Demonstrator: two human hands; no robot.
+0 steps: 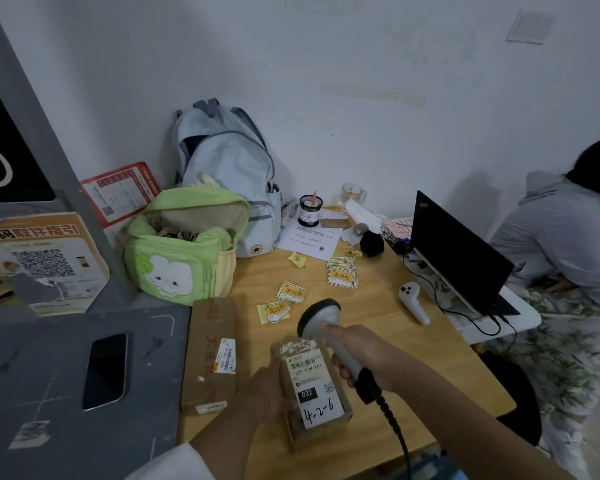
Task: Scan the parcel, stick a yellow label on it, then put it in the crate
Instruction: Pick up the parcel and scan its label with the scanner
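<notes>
2 bare hands work low over the wooden table [378, 327], both forearms cut off by the bottom edge. Left hand [269, 393] clasps the small brown parcel [312, 396] along its left side; the fingers wrap under and behind it, so their tips are hidden. Parcel sits on or just above the tabletop, contact not clear. Its long axis runs from near edge to far edge, tilted slightly left at the far end, white shipping label [314, 388] facing up with "032" and handwritten "4-2-6" readable; smaller print is too blurred.

Right hand [355, 355] is closed around the handle of the grey barcode scanner [321, 318], just right of the parcel. Scanner head sits just beyond the parcel's far end, its window turned away, not visible. Its black cable [395, 431] drops out of frame.

Left of the left-hand fingers lies a longer brown box [210, 355], apart from the parcel. Beyond the scanner, 2 loose yellow labels [284, 303] lie on the table, and a small stack [342, 273] farther right. A white controller [413, 301] lies near a black laptop [461, 254]. At the back, a green bag [181, 251] and a pale blue backpack [229, 168] stand against the wall. A seated person [561, 230] is partly cut off at right.
</notes>
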